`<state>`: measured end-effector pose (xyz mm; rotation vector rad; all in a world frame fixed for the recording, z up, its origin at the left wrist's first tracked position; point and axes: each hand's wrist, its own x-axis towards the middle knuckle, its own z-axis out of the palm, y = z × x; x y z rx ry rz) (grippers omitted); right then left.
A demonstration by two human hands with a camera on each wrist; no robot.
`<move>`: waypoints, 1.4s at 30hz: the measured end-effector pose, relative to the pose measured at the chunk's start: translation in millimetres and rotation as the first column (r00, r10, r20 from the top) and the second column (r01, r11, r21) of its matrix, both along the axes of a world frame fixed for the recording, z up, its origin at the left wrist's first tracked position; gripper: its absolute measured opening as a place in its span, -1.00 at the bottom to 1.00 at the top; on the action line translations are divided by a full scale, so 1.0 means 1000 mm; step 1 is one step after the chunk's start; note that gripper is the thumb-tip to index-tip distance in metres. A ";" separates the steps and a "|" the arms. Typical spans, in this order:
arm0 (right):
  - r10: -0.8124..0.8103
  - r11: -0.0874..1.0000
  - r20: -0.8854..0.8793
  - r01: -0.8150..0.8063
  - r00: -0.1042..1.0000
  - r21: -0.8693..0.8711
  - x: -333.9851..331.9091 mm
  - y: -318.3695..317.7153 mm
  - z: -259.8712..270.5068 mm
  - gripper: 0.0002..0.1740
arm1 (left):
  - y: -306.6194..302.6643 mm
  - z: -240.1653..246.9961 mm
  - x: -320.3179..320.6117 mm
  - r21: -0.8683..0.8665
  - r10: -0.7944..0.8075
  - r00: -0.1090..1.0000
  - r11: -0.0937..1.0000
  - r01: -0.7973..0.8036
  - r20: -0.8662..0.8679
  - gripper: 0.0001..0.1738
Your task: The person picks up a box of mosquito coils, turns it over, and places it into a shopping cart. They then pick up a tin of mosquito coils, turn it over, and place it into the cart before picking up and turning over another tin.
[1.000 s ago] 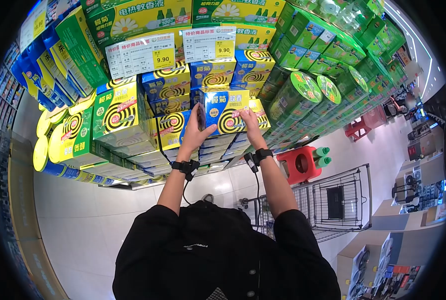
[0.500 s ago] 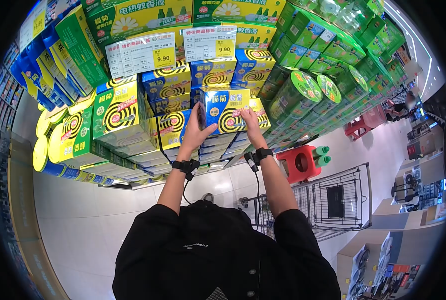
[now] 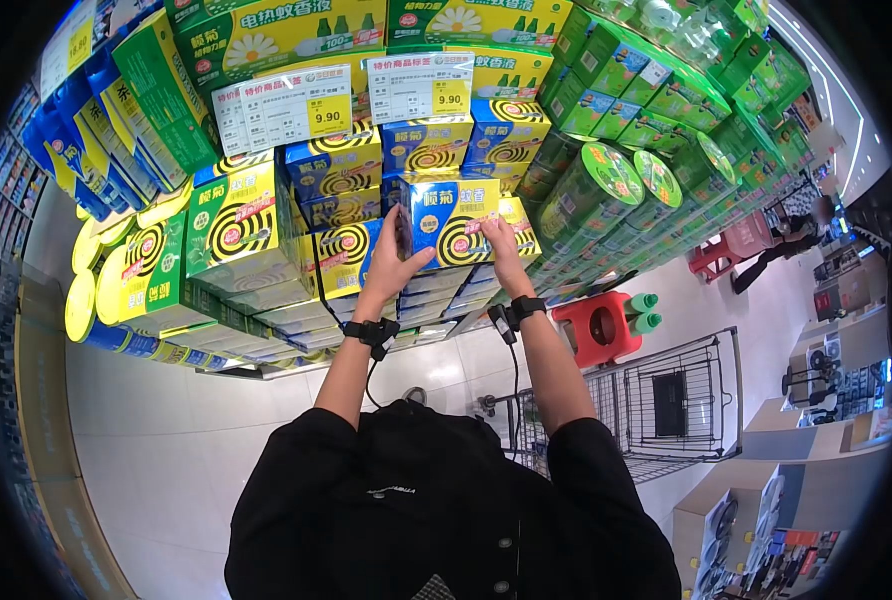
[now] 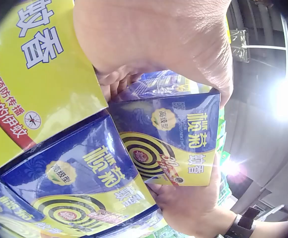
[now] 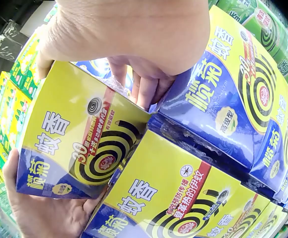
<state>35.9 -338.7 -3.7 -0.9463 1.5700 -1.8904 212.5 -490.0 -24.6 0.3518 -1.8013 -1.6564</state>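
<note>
Both hands hold one blue-and-yellow mosquito coil box (image 3: 454, 222) upright at the front of a stacked display. Its front shows a black spiral. The left hand (image 3: 396, 262) grips the left side, with its thumb on the lower front. At the opposite side, the right hand (image 3: 507, 252) has its thumb on the front and its fingers behind, as the right wrist view shows. Matching boxes (image 5: 178, 193) stand close beside and below the held one. In the left wrist view, the box (image 4: 169, 141) sits between the two hands, clear wrap shining behind it.
Price cards (image 3: 421, 88) hang above the coil boxes. Green-and-yellow boxes (image 3: 241, 235) are stacked at left, green cylindrical packs (image 3: 601, 185) at right. Behind the right arm are a red stool (image 3: 599, 330) with green bottles (image 3: 645, 313) and a wire shopping cart (image 3: 666, 400).
The hands and the mosquito coil box stay where they were. Only a distant person at the far right has moved along the aisle.
</note>
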 end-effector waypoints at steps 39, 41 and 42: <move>0.011 1.000 0.011 -0.010 1.000 -0.029 0.004 0.001 0.006 -0.48 | 0.002 0.005 0.000 0.089 -0.082 0.993 0.992 0.089 -0.081 0.13; 0.011 1.000 0.001 -0.011 1.000 -0.023 0.001 0.000 0.001 -0.46 | 0.000 0.002 0.000 0.085 -0.086 0.993 0.992 0.093 -0.087 0.14; 0.008 1.000 -0.001 -0.008 1.000 -0.018 0.003 0.000 0.003 -0.46 | 0.000 0.003 0.000 0.085 -0.084 0.994 0.992 0.091 -0.076 0.14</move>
